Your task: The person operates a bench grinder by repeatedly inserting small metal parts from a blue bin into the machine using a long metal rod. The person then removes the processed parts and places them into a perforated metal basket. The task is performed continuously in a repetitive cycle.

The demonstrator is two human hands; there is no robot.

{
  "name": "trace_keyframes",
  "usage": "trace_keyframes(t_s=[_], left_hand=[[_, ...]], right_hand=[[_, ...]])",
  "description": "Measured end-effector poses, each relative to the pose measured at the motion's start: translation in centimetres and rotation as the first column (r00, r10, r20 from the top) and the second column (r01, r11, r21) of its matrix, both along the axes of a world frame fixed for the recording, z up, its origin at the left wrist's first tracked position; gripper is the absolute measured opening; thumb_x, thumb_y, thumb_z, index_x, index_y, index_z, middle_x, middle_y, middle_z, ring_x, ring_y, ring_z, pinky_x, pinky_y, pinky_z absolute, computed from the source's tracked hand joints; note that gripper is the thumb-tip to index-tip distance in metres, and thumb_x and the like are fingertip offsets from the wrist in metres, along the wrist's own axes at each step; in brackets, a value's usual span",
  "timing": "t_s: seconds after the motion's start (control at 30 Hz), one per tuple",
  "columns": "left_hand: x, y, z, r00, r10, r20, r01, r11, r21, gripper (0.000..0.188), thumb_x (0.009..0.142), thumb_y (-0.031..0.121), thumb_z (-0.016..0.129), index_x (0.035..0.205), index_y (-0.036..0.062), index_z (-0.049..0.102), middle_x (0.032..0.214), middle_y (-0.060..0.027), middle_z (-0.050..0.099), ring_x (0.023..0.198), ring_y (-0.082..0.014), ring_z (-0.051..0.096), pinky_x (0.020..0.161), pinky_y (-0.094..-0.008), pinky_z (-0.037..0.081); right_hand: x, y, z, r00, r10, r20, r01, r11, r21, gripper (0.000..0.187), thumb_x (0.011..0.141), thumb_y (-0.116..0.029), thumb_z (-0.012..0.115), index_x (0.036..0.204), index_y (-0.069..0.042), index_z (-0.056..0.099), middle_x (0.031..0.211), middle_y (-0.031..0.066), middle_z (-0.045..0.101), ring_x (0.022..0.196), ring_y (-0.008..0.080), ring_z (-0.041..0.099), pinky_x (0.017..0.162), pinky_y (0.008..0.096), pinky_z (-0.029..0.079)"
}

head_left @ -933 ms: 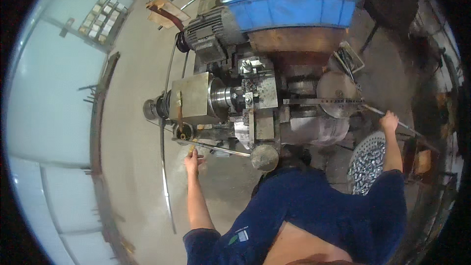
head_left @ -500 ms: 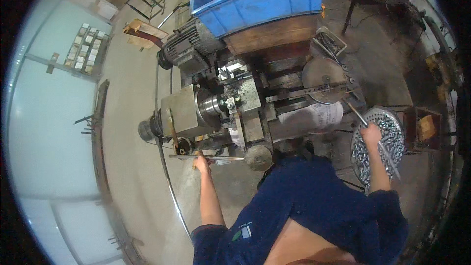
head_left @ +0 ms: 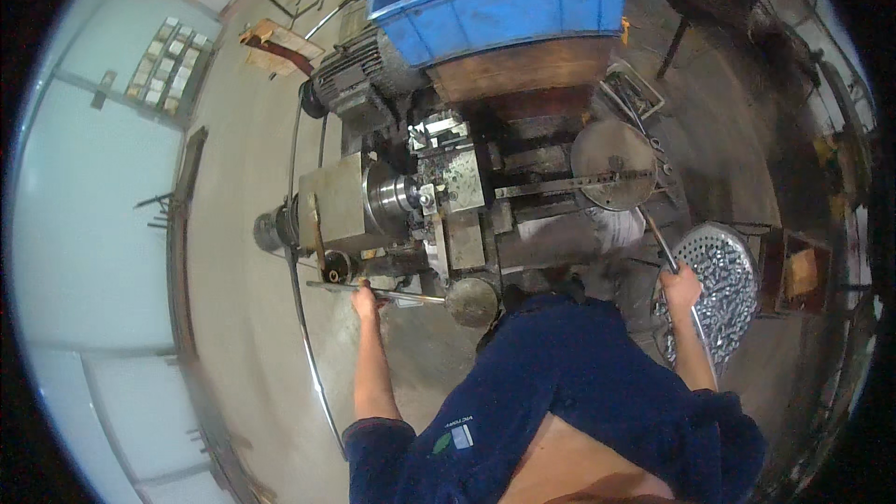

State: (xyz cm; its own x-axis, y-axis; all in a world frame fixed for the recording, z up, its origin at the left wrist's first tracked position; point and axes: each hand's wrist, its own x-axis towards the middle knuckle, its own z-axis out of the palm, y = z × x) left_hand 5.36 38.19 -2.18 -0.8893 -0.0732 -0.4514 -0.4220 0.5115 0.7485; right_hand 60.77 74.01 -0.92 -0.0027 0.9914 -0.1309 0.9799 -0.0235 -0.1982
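Observation:
My left hand point(head_left: 366, 301) is closed around a thin metal lever point(head_left: 420, 298), which runs to a round knob-like disc point(head_left: 471, 303) at the front of a small lathe. On the right, my right hand point(head_left: 681, 287) grips a long steel lever point(head_left: 659, 238) that slants down from beneath a round metal plate point(head_left: 613, 165). Between the hands, farther off, stand the lathe's box-shaped headstock point(head_left: 334, 208), its shiny chuck point(head_left: 399, 194) and the tool carriage point(head_left: 457, 182). What is clamped in the chuck is too small to make out.
A blue bin point(head_left: 499, 14) of metal parts sits on a wooden box point(head_left: 513, 72) behind the lathe. At right, a perforated basin point(head_left: 723, 243) holds many small shiny pieces. An electric motor point(head_left: 359, 75) stands at back left, and a long rod point(head_left: 317, 373) slants along the left.
My right hand has drawn the long lever nearer to me and somewhat left. My left hand keeps its hold on the thin lever. The whole view has shifted slightly.

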Motion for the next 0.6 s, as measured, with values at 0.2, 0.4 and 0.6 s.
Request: trace_keyframes(t_s=[0.2, 0.4, 0.6], left_hand=[[-0.8, -1.9, -0.5, 0.987, -0.142, 0.069, 0.151, 0.977, -0.148, 0.043, 0.081, 0.033, 0.052, 0.078, -0.0104, 0.051, 0.060, -0.0205, 0.057, 0.047, -0.0300, 0.060, 0.036, -0.0340, 0.047], [-0.8, -2.5, -1.4, 0.983, -0.181, 0.005, 0.179, 0.968, -0.174, 0.047, 0.080, 0.039, 0.055, 0.070, -0.0064, 0.052, 0.056, -0.0125, 0.054, 0.041, -0.0229, 0.055, 0.037, -0.0328, 0.045], [1.2, -2.3, 1.9, 0.954, -0.291, 0.073, 0.265, 0.931, 0.251, 0.046, 0.081, 0.041, 0.055, 0.086, -0.0046, 0.051, 0.063, -0.0134, 0.058, 0.045, -0.0191, 0.056, 0.042, -0.0287, 0.046]], right_hand=[[1.2, 6.4, 2.8, 0.986, 0.139, 0.087, -0.137, 0.990, -0.033, 0.042, 0.061, -0.029, 0.058, 0.099, -0.012, 0.059, 0.083, 0.0147, 0.061, 0.076, 0.0350, 0.058, 0.068, 0.0430, 0.046], [-1.5, 17.3, 2.2, 0.909, 0.161, 0.383, -0.224, 0.967, 0.124, 0.046, 0.065, -0.024, 0.059, 0.109, -0.009, 0.053, 0.108, 0.0079, 0.051, 0.103, 0.0260, 0.047, 0.086, 0.0473, 0.036], [-5.5, 16.0, -0.1, 0.941, 0.154, 0.302, -0.256, 0.906, 0.336, 0.069, 0.062, -0.022, 0.062, 0.123, -0.001, 0.038, 0.126, 0.0154, 0.040, 0.121, 0.0314, 0.032, 0.099, 0.0472, 0.024]])
